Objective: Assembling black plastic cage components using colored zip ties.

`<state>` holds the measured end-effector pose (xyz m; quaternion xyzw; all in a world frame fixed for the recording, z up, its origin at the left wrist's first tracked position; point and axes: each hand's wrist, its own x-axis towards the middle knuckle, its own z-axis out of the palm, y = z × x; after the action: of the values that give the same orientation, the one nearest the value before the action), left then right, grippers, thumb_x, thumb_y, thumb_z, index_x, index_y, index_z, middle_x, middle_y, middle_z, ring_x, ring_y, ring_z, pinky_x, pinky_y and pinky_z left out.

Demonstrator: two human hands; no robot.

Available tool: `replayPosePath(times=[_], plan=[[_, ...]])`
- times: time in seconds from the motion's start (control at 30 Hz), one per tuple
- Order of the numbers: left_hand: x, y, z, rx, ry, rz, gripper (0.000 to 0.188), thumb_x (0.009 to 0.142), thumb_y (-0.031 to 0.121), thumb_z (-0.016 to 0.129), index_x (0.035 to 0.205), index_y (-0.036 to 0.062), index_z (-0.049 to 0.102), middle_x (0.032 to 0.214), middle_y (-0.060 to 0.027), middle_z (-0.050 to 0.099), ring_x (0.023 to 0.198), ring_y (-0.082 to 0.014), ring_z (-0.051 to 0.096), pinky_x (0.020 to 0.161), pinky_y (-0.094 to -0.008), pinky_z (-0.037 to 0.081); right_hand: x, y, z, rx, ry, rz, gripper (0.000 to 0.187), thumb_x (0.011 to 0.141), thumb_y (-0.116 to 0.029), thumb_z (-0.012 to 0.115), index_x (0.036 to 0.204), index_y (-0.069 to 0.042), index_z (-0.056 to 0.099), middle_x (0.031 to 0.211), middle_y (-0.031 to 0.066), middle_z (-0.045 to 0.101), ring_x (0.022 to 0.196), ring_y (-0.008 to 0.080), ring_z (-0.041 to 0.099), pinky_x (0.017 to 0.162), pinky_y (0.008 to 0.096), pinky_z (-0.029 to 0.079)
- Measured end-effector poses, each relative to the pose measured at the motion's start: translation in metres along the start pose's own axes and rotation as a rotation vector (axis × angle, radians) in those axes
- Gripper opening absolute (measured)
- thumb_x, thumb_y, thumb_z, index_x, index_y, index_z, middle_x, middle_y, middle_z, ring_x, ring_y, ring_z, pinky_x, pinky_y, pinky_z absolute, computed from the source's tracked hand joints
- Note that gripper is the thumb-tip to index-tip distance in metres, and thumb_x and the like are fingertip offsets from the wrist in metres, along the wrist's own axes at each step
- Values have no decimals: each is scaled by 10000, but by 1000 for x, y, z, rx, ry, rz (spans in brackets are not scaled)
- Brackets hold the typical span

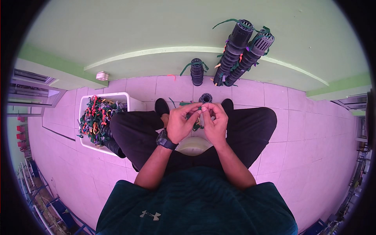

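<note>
My left hand point(181, 122) and my right hand point(215, 122) meet in front of me, between my knees. Both are closed in a pinch on a dark green strip point(199, 108), which looks like cloth. Its ends are mostly hidden by my fingers. Just beyond my fingertips, a black slotted plastic pot point(205, 96) stands on the floor between my feet. More green and coloured strips point(198, 123) show below my hands, partly covered by them.
Left of my knee, a white bin point(136, 105) holds many black pots with coloured strips. Two tall stacks of black pots point(239, 34) point(261, 42) lean at the wall, beside a shorter stack point(197, 72). An orange strip point(171, 76) lies on the tiled floor.
</note>
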<state>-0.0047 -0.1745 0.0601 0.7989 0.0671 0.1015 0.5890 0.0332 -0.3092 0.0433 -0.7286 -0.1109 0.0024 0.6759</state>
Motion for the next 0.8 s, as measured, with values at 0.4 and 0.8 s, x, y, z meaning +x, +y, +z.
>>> replayPosePath(times=[0.4,0.8], plan=[[-19,-35,-41,-382,-58,-402,191,890,23,692,1070,-38,707,889,-80,736,780,-86,678,696,-222,540,84,22,-107,-68,414,89,180,985,-89,567,1123,27,565,935,29,569,730,61,488,633,232,417],[-14,-47,-13,-446,-96,-331,458,872,-59,656,1319,19,595,1051,-72,682,705,-52,634,659,-203,505,4,14,-8,311,-315,571,266,993,-271,617,1043,-26,708,814,-30,640,703,35,546,662,209,450]])
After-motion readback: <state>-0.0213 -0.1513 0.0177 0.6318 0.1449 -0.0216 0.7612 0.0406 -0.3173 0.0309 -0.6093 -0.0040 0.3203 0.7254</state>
